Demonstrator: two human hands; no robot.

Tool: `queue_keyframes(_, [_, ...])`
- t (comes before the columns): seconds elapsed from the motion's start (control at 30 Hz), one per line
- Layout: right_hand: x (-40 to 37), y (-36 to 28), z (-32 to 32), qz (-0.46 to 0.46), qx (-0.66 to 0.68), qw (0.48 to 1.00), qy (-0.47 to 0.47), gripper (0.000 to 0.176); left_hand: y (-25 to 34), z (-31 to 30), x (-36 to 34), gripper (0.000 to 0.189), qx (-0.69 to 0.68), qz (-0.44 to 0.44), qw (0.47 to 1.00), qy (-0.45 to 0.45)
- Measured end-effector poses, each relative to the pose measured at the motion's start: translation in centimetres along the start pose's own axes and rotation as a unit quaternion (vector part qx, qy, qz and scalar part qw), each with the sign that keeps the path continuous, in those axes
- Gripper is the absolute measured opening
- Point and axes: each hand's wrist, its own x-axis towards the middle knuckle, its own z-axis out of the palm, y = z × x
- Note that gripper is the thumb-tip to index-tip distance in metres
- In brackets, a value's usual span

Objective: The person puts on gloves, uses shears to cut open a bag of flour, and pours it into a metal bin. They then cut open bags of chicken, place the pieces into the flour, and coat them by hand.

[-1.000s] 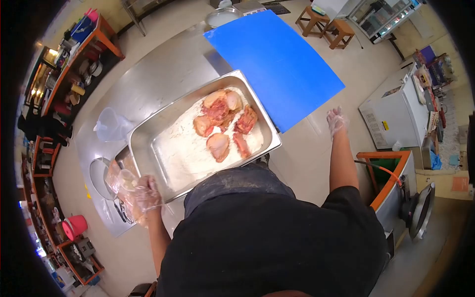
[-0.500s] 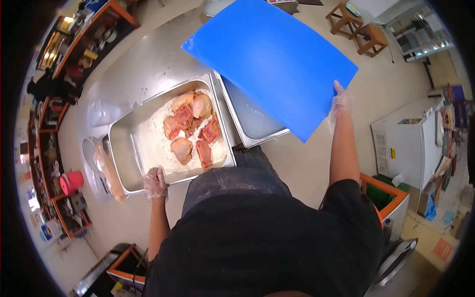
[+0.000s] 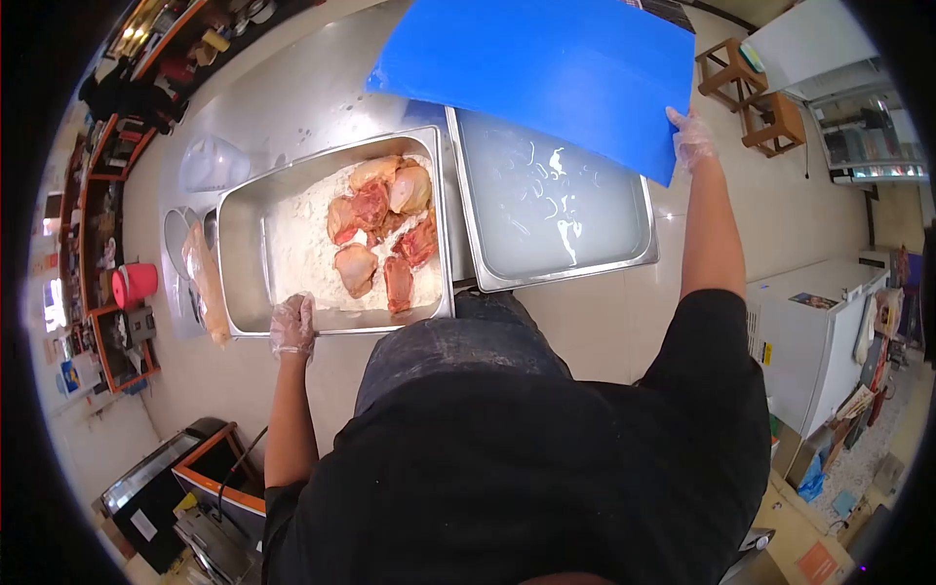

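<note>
My left hand, in a clear plastic glove, has its fingers curled over the near left rim of a deep steel pan. Inside that pan, several raw chicken pieces lie on white flour. My right hand, also gloved, grips the near right corner of a large blue board. The board is raised and tilted over the far part of a second steel tray, which holds cloudy liquid with shiny spots. The two pans stand side by side.
A steel table carries the pans. Left of them are a clear plastic container, a strainer and a plastic bag. Wooden stools and a white freezer stand on the right. A dark-clothed person is at upper left.
The blue board has moved away from me along with my right hand, uncovering much more of the liquid-filled tray. My left hand stays at the pan's rim. The view has shifted slightly.
</note>
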Motion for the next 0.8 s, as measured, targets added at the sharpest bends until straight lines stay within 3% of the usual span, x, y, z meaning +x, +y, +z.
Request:
queue_keyframes(0.1, [2.2, -0.8, 1.0, 0.019, -0.002, 0.999, -0.041, 0.043, 0.5, -0.1, -0.4, 0.041, 0.022, -0.014, 0.999, 0.021])
queue_keyframes(0.2, [3.1, -0.8, 2.1, 0.027, -0.049, 0.998, -0.034, 0.043, 0.3, -0.1, -0.1, 0.043, 0.015, -0.09, 0.993, -0.075])
queue_keyframes(0.27, [3.7, -1.1, 2.5, 0.022, -0.086, 0.996, -0.022, 0.045, 1.6, -0.6, 0.1, 0.045, 0.01, -0.105, 0.991, -0.083])
queue_keyframes(0.37, [3.7, -1.4, 3.5, 0.006, -0.224, 0.963, 0.149, 0.054, 1.2, -0.1, 0.1, 0.047, 0.006, -0.098, 0.993, -0.063])
queue_keyframes(0.47, [3.8, -1.3, 1.6, -0.174, -0.341, 0.897, 0.22, 0.06, 1.2, -0.3, 0.1, 0.049, 0.031, -0.04, 0.998, -0.028])
queue_keyframes(0.53, [-1.6, -2.9, 5.6, -0.277, -0.23, 0.913, 0.192, 0.062, 2.4, -1.7, 0.6, 0.049, 0.054, -0.03, 0.997, -0.04])
queue_keyframes(0.6, [-9.8, -4.7, 12.7, -0.316, -0.083, 0.941, 0.092, 0.063, 3.7, -1.9, 1.2, 0.039, -0.001, -0.021, 1.0, 0.006])
queue_keyframes(0.63, [-13.8, -4.9, 16.4, -0.316, -0.017, 0.948, 0.033, 0.063, 5.1, -2.1, 2.3, 0.032, -0.076, 0.056, 0.995, -0.014])
queue_keyframes(0.67, [-17.4, -4.8, 20.4, -0.3, 0.043, 0.952, -0.028, 0.064, 7.9, -2.5, 3.6, 0.027, -0.069, 0.136, 0.988, -0.007])
queue_keyframes(0.7, [-20.5, -4.3, 23.9, -0.28, 0.092, 0.951, -0.087, 0.07, 11.3, -4.0, 5.1, 0.038, -0.244, 0.107, 0.949, -0.17])
queue_keyframes(0.73, [-23.6, -3.8, 27.5, -0.253, 0.14, 0.946, -0.142, 0.077, 14.4, -4.5, 4.8, 0.058, -0.195, 0.236, 0.952, -0.027])
queue_keyframes(0.77, [-25.9, -3.3, 31.3, -0.195, 0.186, 0.951, -0.151, 0.082, 17.5, -5.6, 5.8, 0.076, -0.286, 0.32, 0.902, -0.036])
queue_keyframes(0.8, [-27.5, -3.1, 34.6, -0.139, 0.23, 0.95, -0.156, 0.088, 20.6, -7.4, 5.7, 0.066, -0.267, 0.379, 0.883, 0.071])
